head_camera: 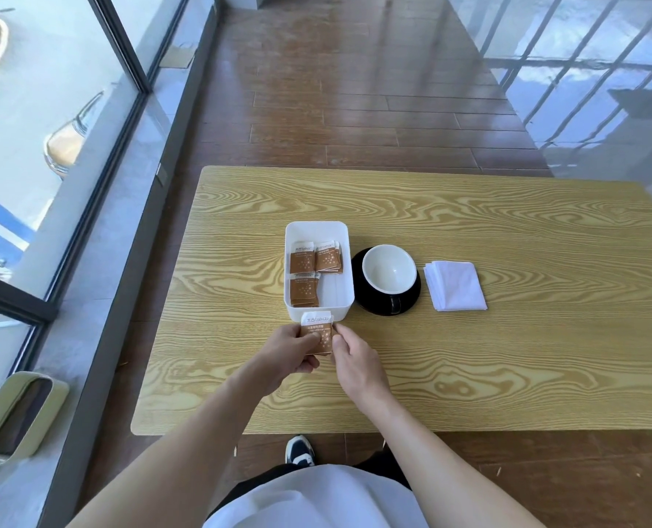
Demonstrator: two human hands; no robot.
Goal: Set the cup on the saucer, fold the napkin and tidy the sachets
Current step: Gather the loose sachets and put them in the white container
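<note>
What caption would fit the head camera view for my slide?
Both hands, left hand and right hand, hold sachets before the white tray, cup on saucer, napkin folded.

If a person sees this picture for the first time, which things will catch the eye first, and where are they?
First, the two hands at the near middle of the table: the left hand and the right hand together hold a brown sachet just before the white tray, which holds more sachets. Right of the tray, a cup stands on a black saucer, with a folded napkin beyond.
</note>
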